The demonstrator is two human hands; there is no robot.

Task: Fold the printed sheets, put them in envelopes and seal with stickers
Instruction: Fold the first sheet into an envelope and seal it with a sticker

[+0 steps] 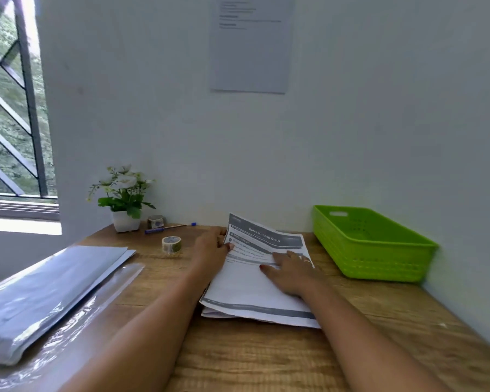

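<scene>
Apparently mid-fold, the left hand (pixel 211 246) pinches up the white printed paper sheet (pixel 266 239) while the right hand (pixel 293 271) lies flat beside it, ready to crease.

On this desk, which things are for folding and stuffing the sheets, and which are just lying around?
For the job: printed sheets, pack of envelopes, near sticker roll, far sticker roll.
Lying about: pen, potted plant, green basket, notice on the wall.
</scene>
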